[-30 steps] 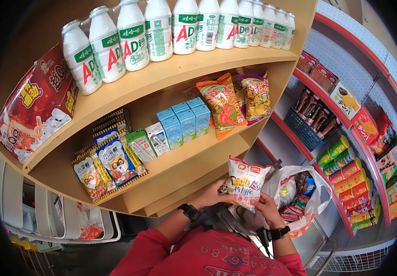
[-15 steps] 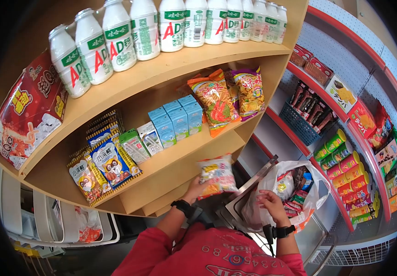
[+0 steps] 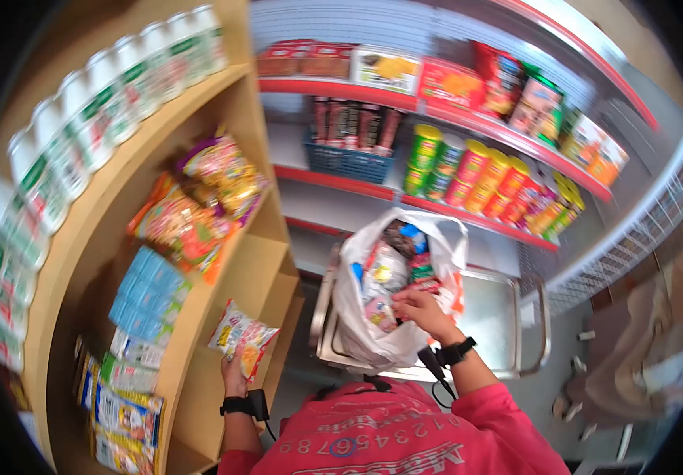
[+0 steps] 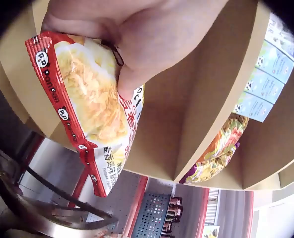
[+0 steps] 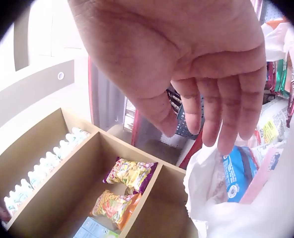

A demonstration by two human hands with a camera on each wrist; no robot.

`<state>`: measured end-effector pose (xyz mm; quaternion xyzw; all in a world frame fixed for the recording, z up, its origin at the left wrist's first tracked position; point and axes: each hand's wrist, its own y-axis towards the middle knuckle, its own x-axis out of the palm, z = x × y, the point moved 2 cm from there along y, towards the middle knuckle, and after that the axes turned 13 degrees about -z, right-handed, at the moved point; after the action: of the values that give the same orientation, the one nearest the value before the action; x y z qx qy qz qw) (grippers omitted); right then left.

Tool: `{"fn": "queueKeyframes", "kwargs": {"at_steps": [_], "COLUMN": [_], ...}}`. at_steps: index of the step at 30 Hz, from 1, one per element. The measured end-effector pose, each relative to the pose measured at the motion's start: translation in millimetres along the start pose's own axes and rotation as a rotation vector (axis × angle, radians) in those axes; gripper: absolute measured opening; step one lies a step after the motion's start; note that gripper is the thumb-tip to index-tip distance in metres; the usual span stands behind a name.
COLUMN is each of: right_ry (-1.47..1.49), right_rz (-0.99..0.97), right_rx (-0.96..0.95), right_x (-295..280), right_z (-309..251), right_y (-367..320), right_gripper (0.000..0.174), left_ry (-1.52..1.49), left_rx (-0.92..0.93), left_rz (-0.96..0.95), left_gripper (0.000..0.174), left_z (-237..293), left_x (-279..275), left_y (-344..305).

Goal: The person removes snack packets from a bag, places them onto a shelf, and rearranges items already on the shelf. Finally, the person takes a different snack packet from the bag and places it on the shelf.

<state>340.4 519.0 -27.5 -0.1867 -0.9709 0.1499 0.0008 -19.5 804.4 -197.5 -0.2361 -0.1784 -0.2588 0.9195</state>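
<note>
My left hand (image 3: 234,378) grips a small red-and-white snack bag (image 3: 244,340) by its lower end, in front of the lower shelf space. In the left wrist view, the thumb presses against the printed side of that pack, whose red sealed edge faces outward. Over the mouth of a white plastic bag (image 3: 355,309) hovers my right hand (image 3: 427,311), with nothing in its grasp. Its fingers (image 5: 211,106) hang loosely bent in the right wrist view. Several packaged snacks (image 3: 389,269) fill the plastic bag, among them a blue packet (image 5: 239,173).
The bag stands on a metal cart (image 3: 504,313). At left, a wooden shelf unit (image 3: 266,261) bears white bottles (image 3: 76,103), blue cartons (image 3: 145,297) and snack bags (image 3: 187,226). Red-edged shelves (image 3: 341,178) behind hold colourful canisters (image 3: 468,170) and a blue basket (image 3: 349,161).
The head view has turned right. My right hand let go of the snack bag and moved over the plastic bag. My left hand carried the pack leftward to the wooden shelf.
</note>
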Motion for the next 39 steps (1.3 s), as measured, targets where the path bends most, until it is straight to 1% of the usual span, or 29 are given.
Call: {"fn": "queueKeyframes", "kwargs": {"at_steps": [1,4,7,8,10,11,14,16,17,19,23,25,26,27,29,30,31,33,37,39], "right_ry": [0.041,0.065,0.062,0.095,0.164,0.124,0.099,0.118,0.128,0.126,0.119,0.102,0.094,0.086,0.08,0.068,0.055,0.049,0.06,0.057], "right_rz": [0.027,0.092,0.115,0.14,0.155,0.172,0.199,0.204,0.205,0.216,0.223,0.229,0.23,0.233,0.24,0.24,0.242,0.26,0.294,0.309], "right_rx": [-0.004,-0.025,-0.022,-0.023,-0.052,0.008,0.009,0.014,0.03,0.036,0.065,0.074,0.082,0.088,0.092,0.098,0.104,0.113,0.111,0.117], "right_x": [-2.0,-5.5,-6.3,-6.4,-6.3,-2.9,-6.0,-6.2,-6.3,-2.6,4.3,7.5,9.5,11.4,13.0,13.3,13.8,15.4,19.7,21.0], "right_z": [8.6,15.2,21.0,20.9,24.6,9.0,19.1,25.9,27.2,24.3,16.1,12.8,9.8,7.3,7.2,5.9,4.6,2.2,-0.7,-0.5], "right_y": [-0.8,-9.0,-16.4,-20.3,-23.4,-31.7,-32.8,-33.1,-32.6,-33.0,-30.6,-27.9,-27.4,-26.7,-25.5,-25.5,-25.7,-25.9,-34.0,-37.5], "right_gripper": [0.027,0.028,0.029,0.028,0.027,0.028,0.028,0.027,0.026,0.025,0.025,0.027,0.027,0.027,0.027,0.026,0.026,0.026,0.027,0.027], "left_ry": [0.02,0.105,0.106,0.115,0.155,0.163,0.18,0.171,0.168,0.153,0.116,0.099,0.117,0.119,0.176,0.154,0.154,0.237,0.231,0.335], "left_rx": [-0.03,-0.032,-0.04,-0.042,0.022,0.032,0.02,0.054,0.044,-0.04,0.023,0.111,0.093,0.089,0.092,0.133,0.129,0.083,0.038,0.125], "left_rz": [-0.048,-0.048,-0.165,-0.166,-0.164,-0.181,-0.16,-0.151,-0.095,-0.05,-0.006,0.15,0.205,0.212,0.29,0.241,0.238,0.34,0.283,0.437], "left_gripper": [0.031,0.032,0.031,0.031,0.03,0.031,0.03,0.032,0.032,0.036,0.041,0.042,0.047,0.047,0.05,0.054,0.054,0.053,0.052,0.044], "left_z": [0.9,7.3,15.3,14.9,10.4,9.9,12.3,3.4,2.1,-5.8,-29.0,-27.0,-25.7,-25.7,-26.5,-25.6,-26.7,-33.0,-49.4,-57.4], "left_x": [7.8,27.7,53.7,58.3,63.3,66.3,73.0,61.9,57.9,34.1,-20.8,-32.0,-37.7,-43.9,-53.0,-55.4,-57.6,-64.4,-83.0,-92.7], "left_y": [4.7,15.3,22.4,26.1,35.3,38.2,41.0,50.1,48.9,56.5,81.4,84.1,86.2,88.6,94.9,99.0,102.4,109.8,132.0,138.6]}}
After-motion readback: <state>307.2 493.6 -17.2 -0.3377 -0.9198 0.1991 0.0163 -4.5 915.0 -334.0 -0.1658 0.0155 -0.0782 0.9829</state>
